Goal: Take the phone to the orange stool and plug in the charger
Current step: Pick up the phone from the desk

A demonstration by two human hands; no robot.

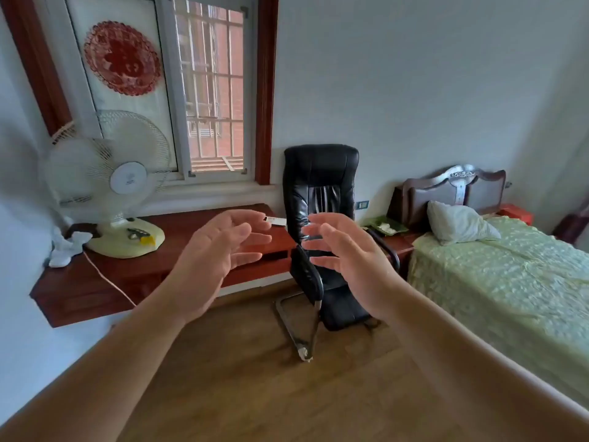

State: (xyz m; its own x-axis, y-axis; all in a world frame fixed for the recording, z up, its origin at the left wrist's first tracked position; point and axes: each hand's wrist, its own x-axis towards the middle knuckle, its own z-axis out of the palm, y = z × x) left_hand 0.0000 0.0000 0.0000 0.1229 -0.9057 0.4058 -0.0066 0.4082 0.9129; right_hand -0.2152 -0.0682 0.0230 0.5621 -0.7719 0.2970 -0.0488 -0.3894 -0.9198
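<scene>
We see a small white, flat phone (276,221) lying on the red-brown worktop (178,250) just beyond our left hand (212,250) and right hand (347,250), both open, empty, palms facing.

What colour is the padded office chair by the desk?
Glossy black leather office chair, black armrests, clearest in the head view.

Soft daylight from window (210,90); edges bowed, left perhaps blurred.

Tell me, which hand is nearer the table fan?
The left hand. It is raised in the air to the right of the table fan, over the desk's edge; the right hand is farther right, in front of the black chair.
</scene>
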